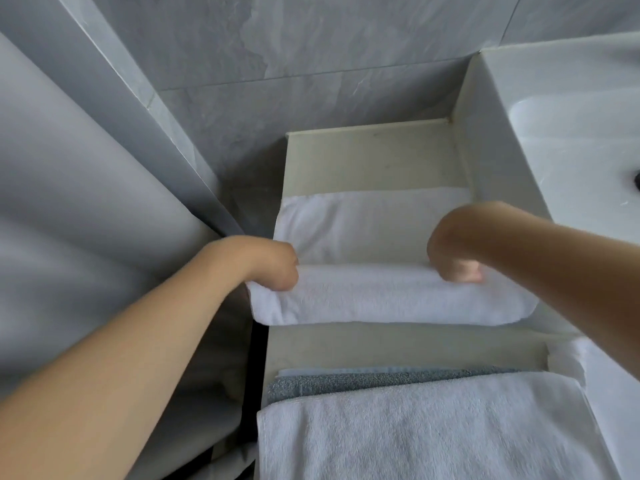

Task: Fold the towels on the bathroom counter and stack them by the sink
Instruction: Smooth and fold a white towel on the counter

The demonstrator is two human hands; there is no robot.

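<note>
While both hands grip its folded edge, the white towel (381,271) lies across the middle of the beige counter (367,157), at nine o'clock from the white sink (568,126). The left hand (273,265) curls its fingers over the fold's left end; the right hand (453,258) curls over the right end, fingertips tucked into the cloth. I judge the towel soft, light and limp: it should sag wherever unsupported and hold a crease only loosely, so the two ends of the fold look the sound places to hold it, keeping the edge level. At six o'clock, nearer the person, sits a pile of towels: a white one (426,434) on top, a grey one (381,381) beneath, and a pale blue edge (346,371) under that. That makes four towels visible; more may be hidden.
</note>
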